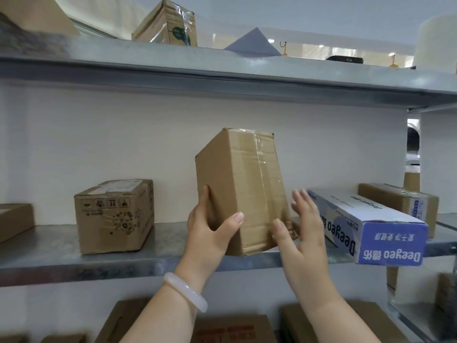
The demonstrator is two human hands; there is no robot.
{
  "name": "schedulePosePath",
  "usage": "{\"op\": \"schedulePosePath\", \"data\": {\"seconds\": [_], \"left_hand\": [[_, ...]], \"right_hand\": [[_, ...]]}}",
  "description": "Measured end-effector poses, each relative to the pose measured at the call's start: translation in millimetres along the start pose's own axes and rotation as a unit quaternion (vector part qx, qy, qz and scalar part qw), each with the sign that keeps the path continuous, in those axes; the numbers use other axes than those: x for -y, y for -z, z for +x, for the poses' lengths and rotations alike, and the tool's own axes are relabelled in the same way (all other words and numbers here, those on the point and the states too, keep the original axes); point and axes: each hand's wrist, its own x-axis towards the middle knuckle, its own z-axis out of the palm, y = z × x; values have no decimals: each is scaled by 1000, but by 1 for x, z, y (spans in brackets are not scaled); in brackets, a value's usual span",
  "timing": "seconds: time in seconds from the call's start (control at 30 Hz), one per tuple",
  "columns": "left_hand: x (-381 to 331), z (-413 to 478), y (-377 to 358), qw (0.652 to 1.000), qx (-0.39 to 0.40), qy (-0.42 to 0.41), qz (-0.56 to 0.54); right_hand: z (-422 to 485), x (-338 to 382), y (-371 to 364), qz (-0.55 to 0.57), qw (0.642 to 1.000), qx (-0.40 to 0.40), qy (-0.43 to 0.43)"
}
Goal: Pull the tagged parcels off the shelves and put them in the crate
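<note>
A tall brown cardboard parcel [241, 189] sealed with clear tape is tilted back over the middle metal shelf [74, 258], its lower front corner lifted. My left hand [210, 233] grips its lower left edge, thumb across the front face and fingers behind the side. My right hand [300, 233] is at its lower right side with straight, spread fingers and the thumb touching the front face. No tag shows on the faces turned toward me. The crate is out of view.
A printed brown box [113, 216] sits left on the same shelf; a blue and white Deeyeo carton [371, 226] juts over the edge at right, with another brown box [400, 204] behind. More boxes stand on the shelves above [168, 26] and below [235, 330].
</note>
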Motion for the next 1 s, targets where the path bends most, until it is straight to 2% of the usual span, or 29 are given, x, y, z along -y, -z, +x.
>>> {"op": "schedulePosePath", "data": {"seconds": [0.07, 0.13, 0.2, 0.27, 0.33, 0.43, 0.63, 0.77, 0.9, 1.0], "left_hand": [[2, 0, 3, 999, 24, -2, -43], [2, -2, 2, 996, 56, -10, -66], [2, -2, 1, 996, 55, -23, -65], [5, -1, 1, 998, 10, -55, -19], [5, -1, 3, 993, -43, -79, 73], [1, -4, 4, 990, -39, -88, 105], [-3, -7, 1, 998, 2, -46, 51], [-1, 0, 5, 998, 1, -41, -37], [1, -1, 9, 989, 24, -31, -140], [3, -3, 10, 980, 52, -4, -194]], "right_hand": [[6, 1, -2, 48, 997, 29, -60], [8, 3, -7, 69, 994, 50, -67], [5, 6, -12, 40, 997, 42, -53], [1, 9, -14, 14, 999, 32, -35], [-4, 12, -15, -6, 999, 37, -8], [-13, 18, -17, -47, 997, 53, 28], [-21, 34, -23, -69, 992, 73, 82], [-15, 33, -20, -61, 992, 74, 80], [4, 24, -4, -68, 997, 32, 14], [17, 20, 7, 38, 994, 66, -80]]}}
